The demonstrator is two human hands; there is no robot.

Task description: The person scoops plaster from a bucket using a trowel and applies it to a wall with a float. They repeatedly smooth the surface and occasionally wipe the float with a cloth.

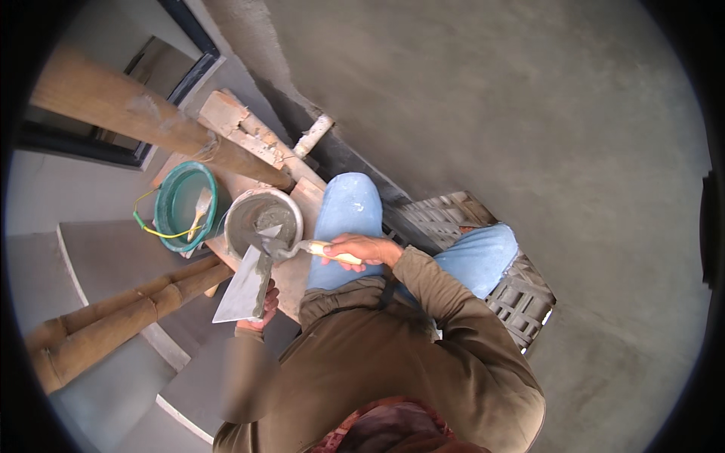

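Observation:
My right hand [362, 251] is closed round the light handle of a small trowel [316, 248]. Its mortar-smeared blade is over the near edge of a grey bucket [297, 214] and meets a flat steel plastering trowel [239, 293]. From below, my left hand [264, 306] grips that plastering trowel; its handle is hidden behind the plate. Wet mortar lies along the plate's right edge. More grey mortar [273, 219] sits inside the bucket. Left of it stands a green bucket [160, 205] with a yellow-sleeved handle, holding cloudy water and a brush [202, 205].
Both buckets stand on wooden planks [308, 198]. A thick bamboo pole [162, 124] rises at upper left, with more bamboo poles [143, 308] at lower left. Woven slatted panels [521, 298] lie beneath my right leg. A plastered grey wall [491, 98] fills the right side.

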